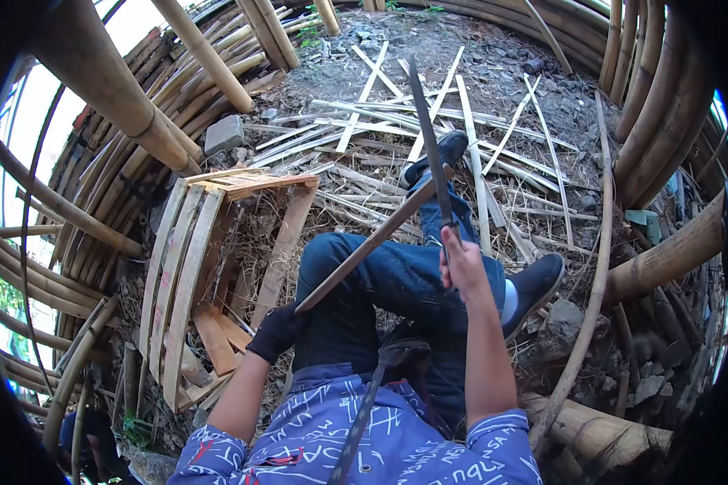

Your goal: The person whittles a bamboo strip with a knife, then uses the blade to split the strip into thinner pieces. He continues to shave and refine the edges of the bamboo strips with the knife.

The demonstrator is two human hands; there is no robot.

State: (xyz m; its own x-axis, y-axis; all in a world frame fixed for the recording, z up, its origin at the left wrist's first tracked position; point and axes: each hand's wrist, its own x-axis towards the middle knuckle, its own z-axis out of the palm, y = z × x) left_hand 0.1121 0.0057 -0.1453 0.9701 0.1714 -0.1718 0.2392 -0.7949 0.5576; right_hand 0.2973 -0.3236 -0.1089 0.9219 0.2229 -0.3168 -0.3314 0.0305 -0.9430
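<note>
My left hand (275, 332), in a black glove, is closed around the lower end of a flat brown bamboo strip (364, 250). The strip slants up across my bent knee toward my shoe. Bare and to the right, my right hand (463, 263) grips the handle of a machete (429, 129). Its long dark blade points away from me and crosses the strip's upper end in this view. Beyond my legs, many pale split bamboo strips (364, 113) lie crisscrossed on the ground.
A wooden crate (194, 275) stands left of my knee with wood pieces inside. A concrete block (224, 134) sits behind it. Thick bamboo poles (105, 89) rise on both sides, and a long thin pole (598, 267) lies at right beside rubble. Another person (89, 444) is partly visible lower left.
</note>
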